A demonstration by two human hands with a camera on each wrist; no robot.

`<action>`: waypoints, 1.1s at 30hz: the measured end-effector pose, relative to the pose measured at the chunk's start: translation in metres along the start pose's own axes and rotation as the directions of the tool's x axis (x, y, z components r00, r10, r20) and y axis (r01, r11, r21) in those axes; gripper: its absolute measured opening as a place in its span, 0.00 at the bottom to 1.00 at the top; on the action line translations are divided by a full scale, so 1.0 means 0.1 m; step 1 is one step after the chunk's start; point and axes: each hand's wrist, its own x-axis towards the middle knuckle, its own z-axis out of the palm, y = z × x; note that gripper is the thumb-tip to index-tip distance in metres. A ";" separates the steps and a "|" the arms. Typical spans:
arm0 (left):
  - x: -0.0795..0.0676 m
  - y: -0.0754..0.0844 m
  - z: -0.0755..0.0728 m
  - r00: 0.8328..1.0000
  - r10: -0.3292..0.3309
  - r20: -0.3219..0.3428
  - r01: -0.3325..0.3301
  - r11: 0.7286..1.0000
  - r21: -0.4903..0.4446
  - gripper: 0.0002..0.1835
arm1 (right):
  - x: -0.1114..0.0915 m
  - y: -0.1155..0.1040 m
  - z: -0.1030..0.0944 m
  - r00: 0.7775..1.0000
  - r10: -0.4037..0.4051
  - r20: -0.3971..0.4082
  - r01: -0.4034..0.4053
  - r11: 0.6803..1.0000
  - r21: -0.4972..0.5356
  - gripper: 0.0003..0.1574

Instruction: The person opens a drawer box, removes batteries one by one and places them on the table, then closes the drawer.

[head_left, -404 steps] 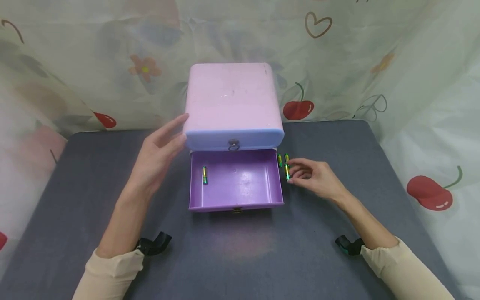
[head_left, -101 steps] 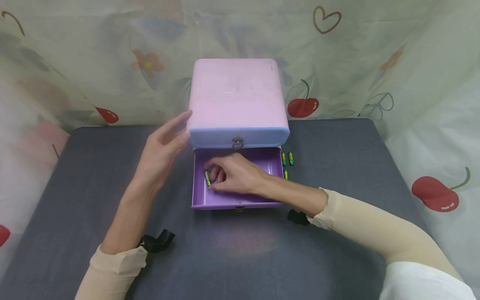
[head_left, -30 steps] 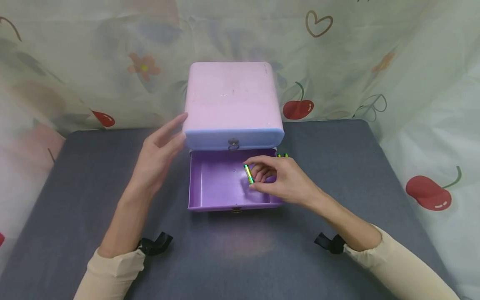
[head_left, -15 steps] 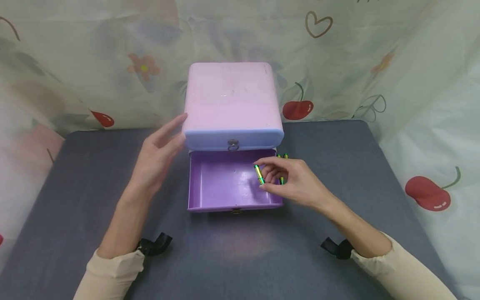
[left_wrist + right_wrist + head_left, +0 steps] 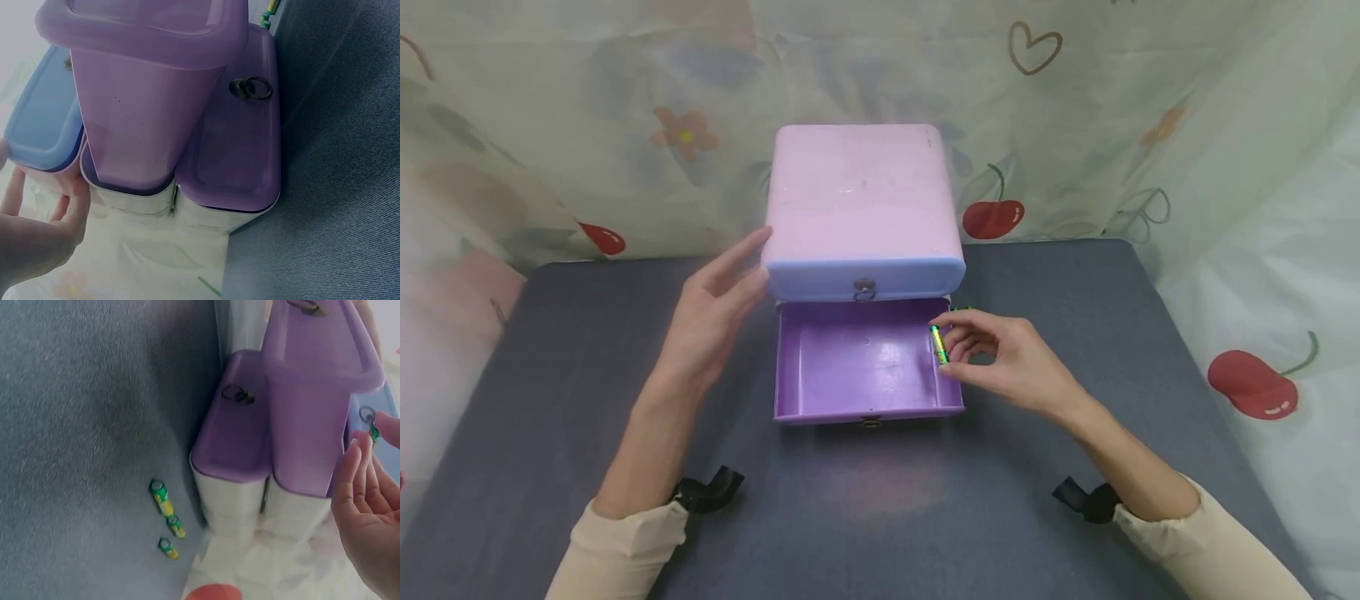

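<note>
My right hand [image 5: 1007, 358] pinches a small green and yellow battery [image 5: 939, 345] between thumb and fingertips, above the right side of a pulled-out purple drawer [image 5: 850, 367]. Nothing lies on the visible drawer floor. The drawer belongs to a small pink cabinet [image 5: 865, 192]. Fingers and thumb spread, my left hand [image 5: 711, 312] touches the cabinet's left side. In the right wrist view, three batteries lie on the table to the right of the cabinet: one battery [image 5: 161, 497] nearer, another battery [image 5: 175, 525] close behind it, and a third battery [image 5: 167, 547]. My right hand mostly hides them in the head view.
Above the pulled-out drawer is a closed blue drawer [image 5: 820, 279] with a ring pull [image 5: 865, 290]. A closed purple drawer [image 5: 237, 144] sits below. The cabinet stands on a dark grey table [image 5: 865, 508], with a printed curtain [image 5: 865, 67] behind.
My right hand has taken the battery from the drawer's left part, lifted it, and carried it rightward to the drawer's right side. My left hand has stayed on the cabinet.
</note>
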 end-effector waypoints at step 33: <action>0.01 -0.02 0.00 1.000 -0.015 -0.021 0.016 1.000 0.007 0.26 | -0.14 0.63 -0.33 0.983 0.167 -0.078 -0.156 0.978 0.136 0.28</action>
